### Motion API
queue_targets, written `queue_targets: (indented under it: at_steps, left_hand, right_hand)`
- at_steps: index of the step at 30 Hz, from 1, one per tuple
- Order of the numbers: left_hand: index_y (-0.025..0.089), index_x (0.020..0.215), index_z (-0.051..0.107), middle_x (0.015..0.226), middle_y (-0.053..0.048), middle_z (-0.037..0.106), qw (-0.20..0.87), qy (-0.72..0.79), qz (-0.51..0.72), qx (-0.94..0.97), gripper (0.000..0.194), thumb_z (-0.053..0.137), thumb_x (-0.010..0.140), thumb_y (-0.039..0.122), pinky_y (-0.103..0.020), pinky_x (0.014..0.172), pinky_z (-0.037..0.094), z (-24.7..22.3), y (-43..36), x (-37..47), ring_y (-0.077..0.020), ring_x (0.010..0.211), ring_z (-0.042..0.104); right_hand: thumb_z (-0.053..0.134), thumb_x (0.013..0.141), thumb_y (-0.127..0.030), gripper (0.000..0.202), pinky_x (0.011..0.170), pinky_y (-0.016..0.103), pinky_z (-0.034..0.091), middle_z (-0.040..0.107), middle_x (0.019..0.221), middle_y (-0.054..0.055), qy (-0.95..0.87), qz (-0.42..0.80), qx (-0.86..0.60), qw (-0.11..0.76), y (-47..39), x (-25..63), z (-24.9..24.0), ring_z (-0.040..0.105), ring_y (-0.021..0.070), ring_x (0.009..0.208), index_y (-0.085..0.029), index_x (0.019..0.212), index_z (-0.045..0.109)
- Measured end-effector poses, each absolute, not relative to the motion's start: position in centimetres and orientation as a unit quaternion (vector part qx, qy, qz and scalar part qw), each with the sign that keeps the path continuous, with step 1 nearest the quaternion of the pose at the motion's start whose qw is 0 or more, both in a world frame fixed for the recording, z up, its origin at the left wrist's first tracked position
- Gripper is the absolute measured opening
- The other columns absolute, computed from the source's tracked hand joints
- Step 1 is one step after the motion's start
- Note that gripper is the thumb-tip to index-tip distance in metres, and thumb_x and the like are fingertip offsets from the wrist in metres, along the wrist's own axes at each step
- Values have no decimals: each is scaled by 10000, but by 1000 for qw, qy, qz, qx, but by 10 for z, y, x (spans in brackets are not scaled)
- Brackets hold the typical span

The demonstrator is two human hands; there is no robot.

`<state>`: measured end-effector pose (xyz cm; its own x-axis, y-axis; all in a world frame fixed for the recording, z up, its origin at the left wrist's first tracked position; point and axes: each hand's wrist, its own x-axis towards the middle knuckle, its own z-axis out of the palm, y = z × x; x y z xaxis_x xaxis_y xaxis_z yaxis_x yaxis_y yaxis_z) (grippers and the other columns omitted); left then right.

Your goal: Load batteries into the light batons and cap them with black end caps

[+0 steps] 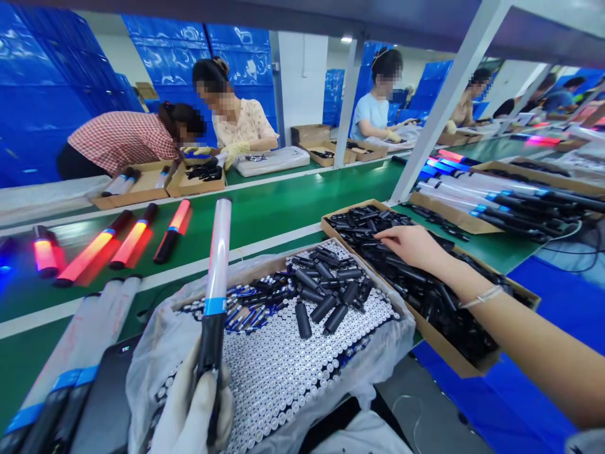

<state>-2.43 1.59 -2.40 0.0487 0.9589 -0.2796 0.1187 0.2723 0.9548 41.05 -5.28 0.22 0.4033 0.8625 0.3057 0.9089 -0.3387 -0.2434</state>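
Note:
My left hand (196, 403), in a white glove, is closed round the black handle of a light stick (218, 252). The stick stands nearly upright, with a clear, unlit tube and a blue band. Behind it is a plastic-lined box of batteries (283, 366), packed on end. Black cylindrical battery holders (324, 302) lie loose on top of them. My bare right hand (416, 249) is over a cardboard box (466, 366) of black plastic parts (416, 284). Its thumb and fingers are pinched together at the parts, and whatever is between them is hidden.
Lit red light sticks (97, 249) rest on the green conveyor (283, 202). Unlit sticks (89, 334) lie at left by a dark flat device (111, 391). More sticks (491, 189) are piled at right behind a slanted post (444, 107). Co-workers (241, 120) work across the belt.

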Motion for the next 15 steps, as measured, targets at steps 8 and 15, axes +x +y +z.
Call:
queue_targets:
  at_steps: [8, 15]
  left_hand:
    - [401, 1373, 502, 1377, 19, 575, 621, 533, 434, 376, 853, 845, 592, 375, -212, 744, 618, -31, 13, -35, -199, 1096, 645]
    - [321, 1449, 425, 1157, -51, 676, 609, 575, 335, 432, 785, 720, 739, 484, -174, 569, 566, -12, 9, -23, -166, 863, 697]
  right_hand:
    - [635, 781, -139, 209, 923, 265, 456, 701, 1009, 86, -648, 0, -739, 186, 13, 423, -16, 631, 187, 990, -151, 932, 779]
    - [615, 766, -219, 281, 819, 341, 504, 728, 869, 105, -534, -30, -799, 276, 0, 428, -8, 656, 205, 790, -132, 997, 749]
